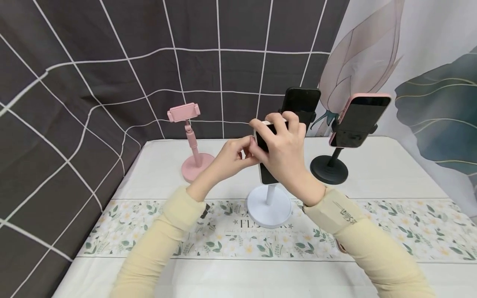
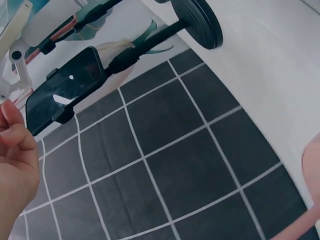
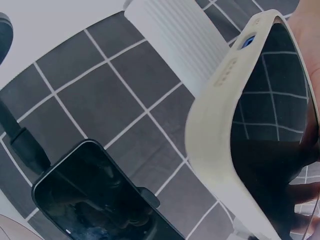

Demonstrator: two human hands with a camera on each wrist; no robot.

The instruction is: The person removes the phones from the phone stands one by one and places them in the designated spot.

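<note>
A smartphone in a cream-white case is upright at the white phone stand; the case fills much of the right wrist view. My right hand grips this phone, fingers over its top edge and across its screen, thumb at its left side. At the phone's left edge my left hand has its fingers curled, thumb and forefinger closed near the stand's holder. In the left wrist view its fingers meet a white hinged part of the stand. Where the phone meets the holder is hidden behind it.
A pink phone stand with a bare holder stands at the back left. Behind my right hand a black phone sits in a holder. Farther right, a pink-edged phone sits on a black stand. A flowered strip crosses the white table.
</note>
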